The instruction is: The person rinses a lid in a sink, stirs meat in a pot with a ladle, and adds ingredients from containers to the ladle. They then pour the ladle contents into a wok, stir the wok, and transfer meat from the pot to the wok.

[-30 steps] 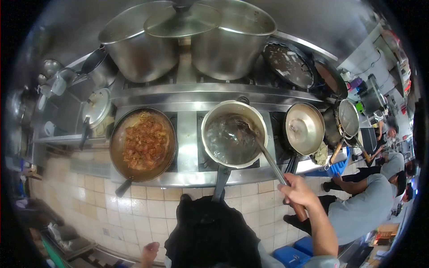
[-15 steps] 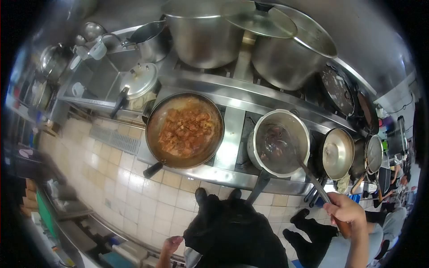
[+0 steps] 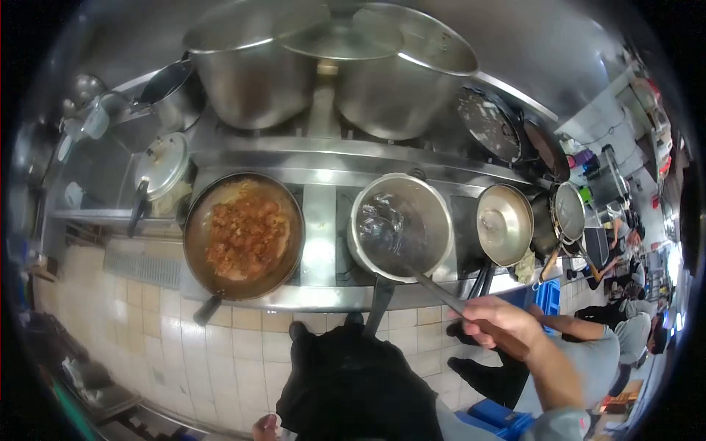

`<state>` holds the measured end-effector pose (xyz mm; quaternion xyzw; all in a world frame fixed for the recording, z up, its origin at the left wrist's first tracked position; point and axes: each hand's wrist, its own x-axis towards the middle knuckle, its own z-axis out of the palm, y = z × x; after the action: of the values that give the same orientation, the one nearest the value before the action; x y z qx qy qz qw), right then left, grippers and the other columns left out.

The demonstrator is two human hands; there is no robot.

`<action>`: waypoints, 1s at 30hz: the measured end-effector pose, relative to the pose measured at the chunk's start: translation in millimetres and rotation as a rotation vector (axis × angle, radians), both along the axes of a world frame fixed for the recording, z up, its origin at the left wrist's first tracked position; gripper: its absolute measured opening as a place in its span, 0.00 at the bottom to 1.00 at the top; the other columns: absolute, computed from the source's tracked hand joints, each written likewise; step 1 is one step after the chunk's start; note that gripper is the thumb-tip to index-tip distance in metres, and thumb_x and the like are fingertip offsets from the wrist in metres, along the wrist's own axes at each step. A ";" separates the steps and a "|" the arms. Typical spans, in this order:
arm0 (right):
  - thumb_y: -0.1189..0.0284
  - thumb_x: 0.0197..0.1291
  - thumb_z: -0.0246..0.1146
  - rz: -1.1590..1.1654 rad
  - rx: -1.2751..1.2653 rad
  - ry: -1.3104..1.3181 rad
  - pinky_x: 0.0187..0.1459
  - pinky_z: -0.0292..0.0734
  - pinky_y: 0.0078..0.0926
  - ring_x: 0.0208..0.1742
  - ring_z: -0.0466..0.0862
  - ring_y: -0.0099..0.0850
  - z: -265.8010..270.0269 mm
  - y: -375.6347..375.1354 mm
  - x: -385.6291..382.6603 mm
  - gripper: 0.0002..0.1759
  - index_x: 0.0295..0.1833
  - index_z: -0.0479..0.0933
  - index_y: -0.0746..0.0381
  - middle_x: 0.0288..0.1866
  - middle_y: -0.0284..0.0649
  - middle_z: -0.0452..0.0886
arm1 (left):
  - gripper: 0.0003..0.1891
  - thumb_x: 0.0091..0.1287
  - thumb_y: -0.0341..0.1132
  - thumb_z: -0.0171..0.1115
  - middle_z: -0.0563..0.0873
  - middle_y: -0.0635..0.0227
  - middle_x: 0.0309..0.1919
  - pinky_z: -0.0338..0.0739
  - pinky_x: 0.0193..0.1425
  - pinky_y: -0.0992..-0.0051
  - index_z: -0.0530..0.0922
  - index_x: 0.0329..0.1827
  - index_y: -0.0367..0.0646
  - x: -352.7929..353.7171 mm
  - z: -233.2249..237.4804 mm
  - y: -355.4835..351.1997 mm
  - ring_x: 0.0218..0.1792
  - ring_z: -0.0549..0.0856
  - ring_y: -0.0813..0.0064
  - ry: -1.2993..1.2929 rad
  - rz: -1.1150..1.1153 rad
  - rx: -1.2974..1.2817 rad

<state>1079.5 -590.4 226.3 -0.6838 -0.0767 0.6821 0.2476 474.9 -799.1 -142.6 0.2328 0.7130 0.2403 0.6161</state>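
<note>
Gripping ladle (image 3: 434,287) w/ R hand (image 3: 494,321), arm extended | scoop in pot (image 3: 435,220) | L hand (image 3: 263,426) low, grip unclear

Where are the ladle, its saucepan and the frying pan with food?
ladle (image 3: 434,288): head view, metal shaft.
saucepan (image 3: 440,220): head view, right inner wall.
frying pan (image 3: 254,288): head view, bare near inner wall.

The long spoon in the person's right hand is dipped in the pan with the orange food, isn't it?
Not quite. The head view shows the right hand gripping the long spoon, but its scoop sits in the pot of dark liquid, not in the pan of orange food, which stands beside it.
</note>
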 end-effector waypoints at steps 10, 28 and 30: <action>0.63 0.70 0.63 -0.188 0.216 0.215 0.23 0.63 0.22 0.21 0.70 0.21 -61.8 -25.2 -20.3 0.26 0.67 0.72 0.65 0.29 0.28 0.71 | 0.25 0.77 0.49 0.59 0.88 0.50 0.56 0.79 0.62 0.61 0.82 0.63 0.34 43.8 126.2 78.4 0.57 0.85 0.59 0.439 -0.413 -0.176; 0.69 0.70 0.63 -0.247 0.361 0.110 0.19 0.71 0.25 0.17 0.75 0.25 -72.7 -74.3 -36.3 0.24 0.68 0.73 0.67 0.28 0.33 0.76 | 0.27 0.67 0.55 0.72 0.88 0.66 0.31 0.79 0.30 0.75 0.88 0.52 0.35 -1.9 10.5 97.4 0.31 0.86 0.77 0.333 -0.303 0.007; 0.69 0.70 0.63 -0.264 0.377 0.117 0.18 0.71 0.25 0.16 0.75 0.25 -72.0 -77.2 -37.7 0.24 0.68 0.73 0.67 0.28 0.34 0.76 | 0.27 0.67 0.54 0.72 0.88 0.67 0.31 0.78 0.30 0.76 0.88 0.52 0.36 7.9 20.5 101.8 0.30 0.85 0.78 0.304 -0.333 0.033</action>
<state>1041.9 -667.6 154.2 -0.5890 -0.0983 0.6557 0.4620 482.9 -697.3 -122.2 0.3910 0.7453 0.1089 0.5289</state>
